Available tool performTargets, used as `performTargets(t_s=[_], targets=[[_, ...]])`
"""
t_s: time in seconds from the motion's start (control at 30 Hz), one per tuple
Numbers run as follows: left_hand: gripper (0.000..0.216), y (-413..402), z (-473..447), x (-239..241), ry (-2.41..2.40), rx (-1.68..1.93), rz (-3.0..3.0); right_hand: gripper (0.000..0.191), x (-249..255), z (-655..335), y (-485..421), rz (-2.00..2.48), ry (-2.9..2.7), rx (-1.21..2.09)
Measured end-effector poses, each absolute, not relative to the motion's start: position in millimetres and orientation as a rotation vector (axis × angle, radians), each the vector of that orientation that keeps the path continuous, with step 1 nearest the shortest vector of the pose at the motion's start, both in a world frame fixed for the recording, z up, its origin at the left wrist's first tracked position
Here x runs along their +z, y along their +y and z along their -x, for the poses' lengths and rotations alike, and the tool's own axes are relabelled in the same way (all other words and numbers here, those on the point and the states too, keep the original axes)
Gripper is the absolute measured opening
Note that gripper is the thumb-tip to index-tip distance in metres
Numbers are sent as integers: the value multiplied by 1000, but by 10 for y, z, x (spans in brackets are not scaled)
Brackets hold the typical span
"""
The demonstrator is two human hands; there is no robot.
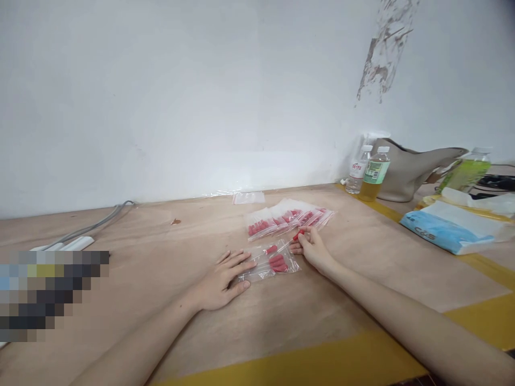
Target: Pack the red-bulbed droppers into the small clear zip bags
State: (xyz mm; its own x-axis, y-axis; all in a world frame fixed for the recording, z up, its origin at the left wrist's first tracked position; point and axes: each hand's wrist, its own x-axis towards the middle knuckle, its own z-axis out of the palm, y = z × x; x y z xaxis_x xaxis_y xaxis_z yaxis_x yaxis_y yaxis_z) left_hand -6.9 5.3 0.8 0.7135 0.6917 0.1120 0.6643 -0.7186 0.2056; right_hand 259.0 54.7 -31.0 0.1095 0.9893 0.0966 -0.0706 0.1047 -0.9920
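Note:
My left hand (225, 279) lies flat on the wooden table, fingers stretched out, its fingertips pressing the left edge of a small clear zip bag (270, 261) with several red pieces inside. My right hand (311, 247) rests at the bag's right end, fingers pinched on a small red piece (298, 234). Just behind the bag lies a fanned row of filled clear bags (287, 217) holding red pieces.
An empty clear bag (248, 197) lies near the wall. Two bottles (368, 171) and a beige bag (410, 169) stand at the right rear, with a blue tissue pack (446, 229) and another bottle (466, 170). A grey cable (92, 225) runs at left.

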Motion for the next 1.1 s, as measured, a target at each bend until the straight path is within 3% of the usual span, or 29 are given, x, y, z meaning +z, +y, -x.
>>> performTargets(t_s=[0.13,0.4,0.73,0.97,1.1], targets=[[44,42,67,24,1100,272,-2753,15,-336,-2661,506,1172,-1353,1107],[44,50,64,40,1088,224,-2764,23,-326,-2672,548,1185,-1763,837],[43,54,66,27,1060,261,-2758,34,-203,-2624,462,1057,-1671,1302],[39,39,48,73,1004,250,-2735,35,-156,-2727,521,1111,-1773,840],[33,42,59,53,995,314,-2755,35,-98,-2726,424,1036,-2038,883]])
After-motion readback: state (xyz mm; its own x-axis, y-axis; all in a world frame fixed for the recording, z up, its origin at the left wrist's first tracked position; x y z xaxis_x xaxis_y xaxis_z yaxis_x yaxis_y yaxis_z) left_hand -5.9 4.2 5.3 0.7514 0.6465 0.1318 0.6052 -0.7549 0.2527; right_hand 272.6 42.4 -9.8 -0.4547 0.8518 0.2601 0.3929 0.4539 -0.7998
